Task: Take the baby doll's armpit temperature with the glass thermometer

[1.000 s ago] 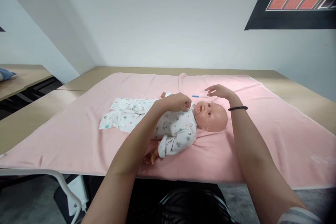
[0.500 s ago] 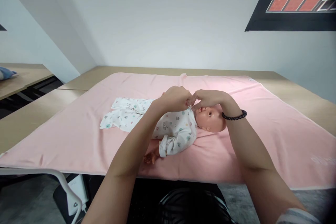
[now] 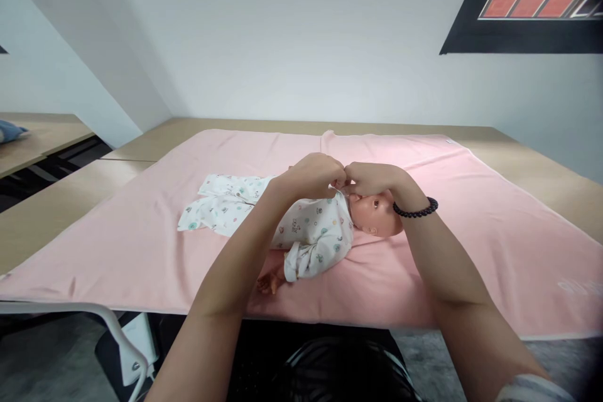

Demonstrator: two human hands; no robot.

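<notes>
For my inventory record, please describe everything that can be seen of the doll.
The doll lies on its back on the pink blanket, its smooth, plastic-looking head toward the picture's right, partly hidden by the person's right hand. It wears a white cloth suit with small prints; one doll hand shows beyond the near sleeve. The person's left hand pinches the collar; the right's grip is unclear.

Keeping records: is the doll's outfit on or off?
On, at least up top: the doll has one hand poking from a sleeve of the outfit.
</notes>
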